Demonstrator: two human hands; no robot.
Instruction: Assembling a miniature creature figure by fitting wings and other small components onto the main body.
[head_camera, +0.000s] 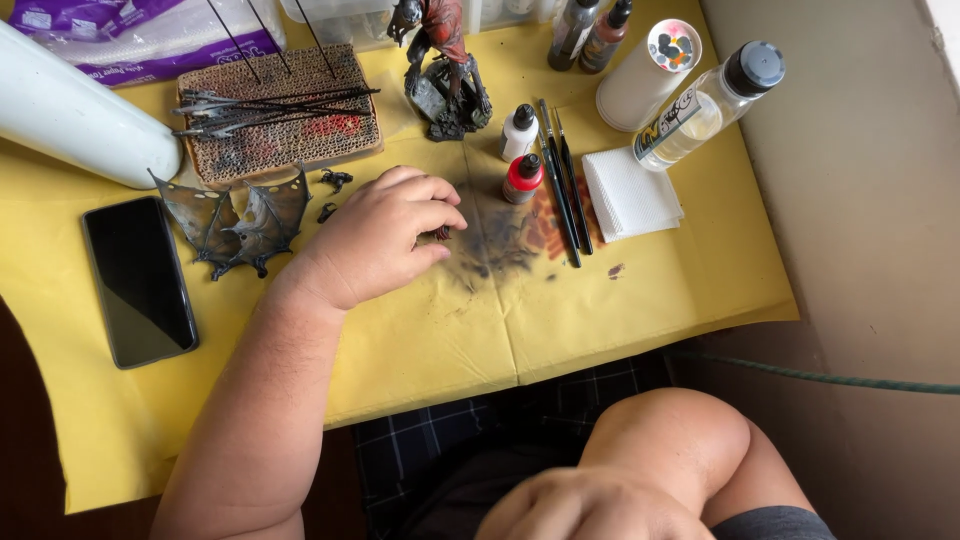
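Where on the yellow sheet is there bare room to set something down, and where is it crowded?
Free: the near strip of the yellow sheet between phone and front edge, and the right corner below the white pad. Crowded: the far edge, with figure, paint bottles, brushes and cardboard block.

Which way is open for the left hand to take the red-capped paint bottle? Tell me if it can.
Probably yes: the left hand lies on the yellow sheet beside the red-capped paint bottle, with nothing between them.

A home hobby corner, apparently: paint bottles (522, 178), brushes (562, 185) and a model figure (445, 65) crowd a yellow-papered table (450, 330).
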